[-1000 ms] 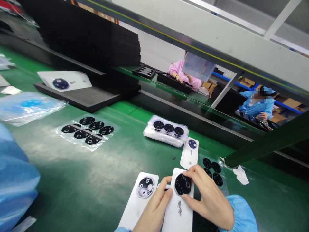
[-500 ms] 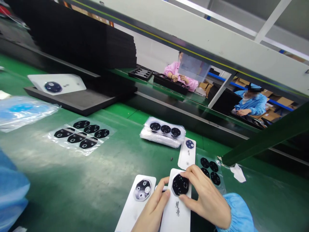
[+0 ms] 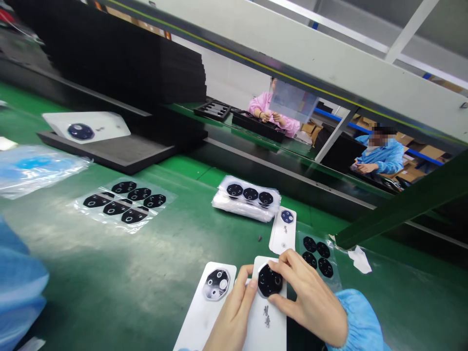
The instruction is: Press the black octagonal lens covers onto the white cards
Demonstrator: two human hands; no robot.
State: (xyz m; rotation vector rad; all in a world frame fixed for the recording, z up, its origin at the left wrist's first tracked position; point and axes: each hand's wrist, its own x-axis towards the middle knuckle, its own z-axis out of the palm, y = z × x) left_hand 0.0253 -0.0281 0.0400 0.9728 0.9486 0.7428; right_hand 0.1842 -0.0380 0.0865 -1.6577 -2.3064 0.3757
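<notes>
My right hand (image 3: pixel 310 302) pinches a black round lens piece (image 3: pixel 269 281) onto the camera ring of a white phone back cover (image 3: pixel 268 321) at the bottom middle. My left hand (image 3: pixel 234 317) holds the same cover along its left edge, thumb near the ring. A second white cover (image 3: pixel 208 307) with a bare silver camera ring lies just left of it. A third cover (image 3: pixel 283 230) lies further back. A clear sheet of black lens pieces (image 3: pixel 317 257) rests right of my right hand.
Another sheet of lens pieces (image 3: pixel 122 204) lies mid-left, and a stack of such sheets (image 3: pixel 248 197) sits in the middle. A white cover (image 3: pixel 86 127) rests on a black tray (image 3: pixel 120 153). Black tray stacks (image 3: pixel 139 63) stand behind. Two people work across the line.
My hands and the cover shifted slightly left and down in the picture. The right fingers closed further around the black lens piece on the ring.
</notes>
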